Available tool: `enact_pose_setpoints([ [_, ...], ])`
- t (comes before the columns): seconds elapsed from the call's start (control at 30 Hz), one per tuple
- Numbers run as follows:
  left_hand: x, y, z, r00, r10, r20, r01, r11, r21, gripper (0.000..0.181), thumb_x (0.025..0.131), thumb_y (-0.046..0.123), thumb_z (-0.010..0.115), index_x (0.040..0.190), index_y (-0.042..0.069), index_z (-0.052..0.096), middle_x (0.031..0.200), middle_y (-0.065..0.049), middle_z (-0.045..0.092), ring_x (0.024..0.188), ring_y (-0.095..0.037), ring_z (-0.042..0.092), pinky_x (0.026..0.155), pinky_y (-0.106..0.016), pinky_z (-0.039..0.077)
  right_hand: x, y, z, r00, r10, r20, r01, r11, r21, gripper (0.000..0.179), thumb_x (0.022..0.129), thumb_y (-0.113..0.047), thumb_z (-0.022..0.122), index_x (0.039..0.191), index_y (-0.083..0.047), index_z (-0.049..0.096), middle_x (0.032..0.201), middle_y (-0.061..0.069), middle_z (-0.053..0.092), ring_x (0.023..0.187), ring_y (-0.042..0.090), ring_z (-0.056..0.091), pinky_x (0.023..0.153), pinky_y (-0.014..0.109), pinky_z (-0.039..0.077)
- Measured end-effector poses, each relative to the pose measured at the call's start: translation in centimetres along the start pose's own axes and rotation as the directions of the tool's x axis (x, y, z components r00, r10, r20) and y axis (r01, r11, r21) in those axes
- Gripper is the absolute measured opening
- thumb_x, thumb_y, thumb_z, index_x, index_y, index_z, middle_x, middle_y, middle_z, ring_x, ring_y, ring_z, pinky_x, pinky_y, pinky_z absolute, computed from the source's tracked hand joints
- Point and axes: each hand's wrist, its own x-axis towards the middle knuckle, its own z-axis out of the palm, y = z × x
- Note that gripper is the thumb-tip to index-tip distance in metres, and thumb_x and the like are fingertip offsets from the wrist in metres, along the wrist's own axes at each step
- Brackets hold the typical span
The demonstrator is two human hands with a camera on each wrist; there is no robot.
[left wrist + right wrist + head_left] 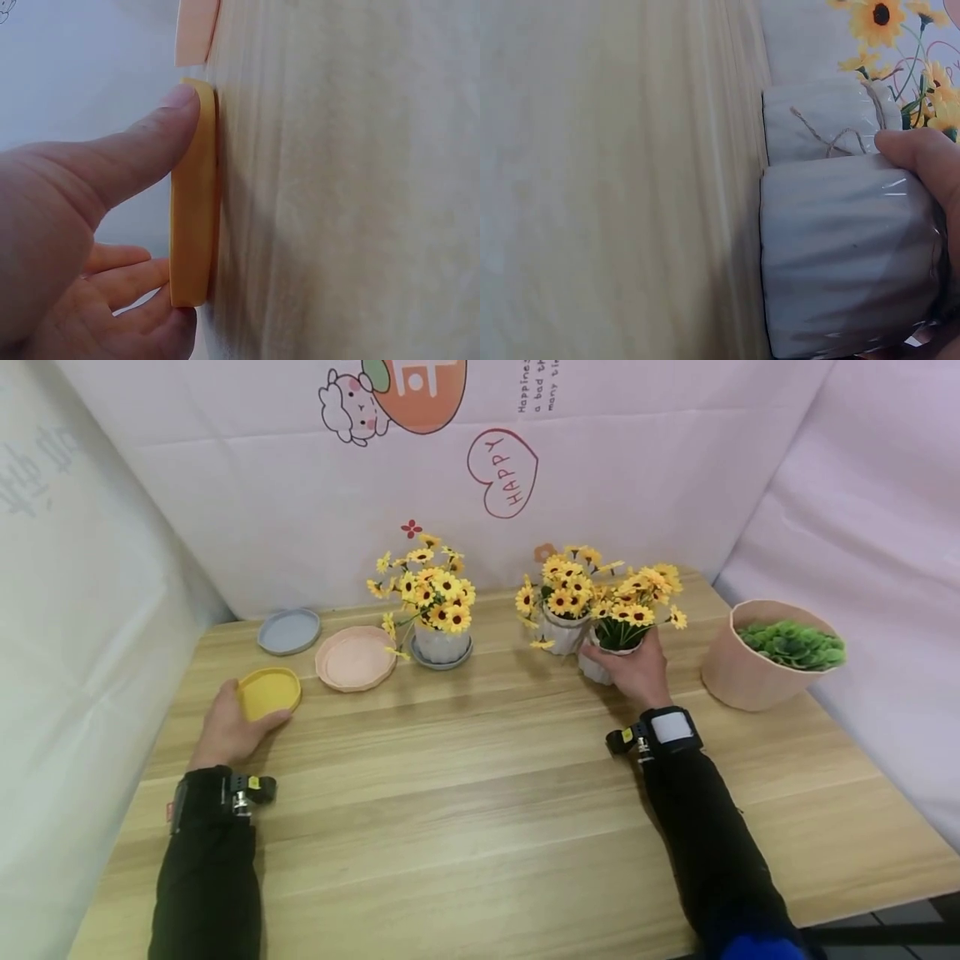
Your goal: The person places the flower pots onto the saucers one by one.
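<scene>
My left hand [231, 727] holds a round yellow saucer [268, 691] by its rim at the left of the table. In the left wrist view the thumb lies on one end of the saucer's edge [193, 217] and the fingers are at the other end. At the right, my right hand [636, 670] grips a white ribbed pot [595, 671] of yellow daisies [637, 602] near its top. Seen from the right wrist, this pot [847, 255] stands on the wood, close beside a second white pot [817, 120] tied with twine.
A grey-blue saucer [289, 632] and a pink saucer [356, 658] lie behind the yellow one. Another white daisy pot [441, 646] stands on a grey saucer. The large pink pot [750, 668] with green leaves is at the right. A printed cloth [300, 527] hangs behind the table.
</scene>
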Motion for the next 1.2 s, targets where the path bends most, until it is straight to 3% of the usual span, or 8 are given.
enact_pose_setpoints([
  [0.5,-0.1,0.2,-0.2,1.0,-0.015,0.007,0.015,1.0,0.016,0.113,0.099,0.046,0.072,0.162,-0.015,0.0,0.158,-0.05,0.023,0.142,-0.063,0.033,0.115,-0.074,0.033,0.2,0.0,-0.2,0.999,-0.023,0.031,0.023,1.0,0.01,0.105,0.089,-0.03,0.088,0.167,-0.031,0.017,0.168,0.008,0.037,0.157,0.031,0.036,0.129,0.054,0.03],
  [0.87,-0.2,0.4,-0.5,0.997,-0.042,0.061,0.039,0.998,0.047,0.115,0.099,0.047,0.072,0.163,-0.013,-0.002,0.162,-0.048,0.017,0.147,-0.064,0.027,0.119,-0.075,0.029,0.1,0.1,-0.2,0.999,-0.032,0.038,0.03,0.999,0.039,0.105,0.09,-0.024,0.086,0.168,-0.027,0.017,0.169,0.009,0.037,0.157,0.032,0.035,0.13,0.052,0.029],
  [1.2,-0.4,0.5,-0.6,0.996,-0.025,0.087,0.02,0.998,0.06,0.117,0.096,0.05,0.075,0.164,-0.01,0.001,0.162,-0.047,0.019,0.146,-0.064,0.028,0.118,-0.075,0.03,-1.5,-3.3,-0.6,0.997,-0.027,0.073,0.02,0.996,0.088,0.099,0.091,-0.011,0.083,0.166,-0.015,0.019,0.167,0.017,0.037,0.156,0.037,0.035,0.129,0.055,0.029],
])
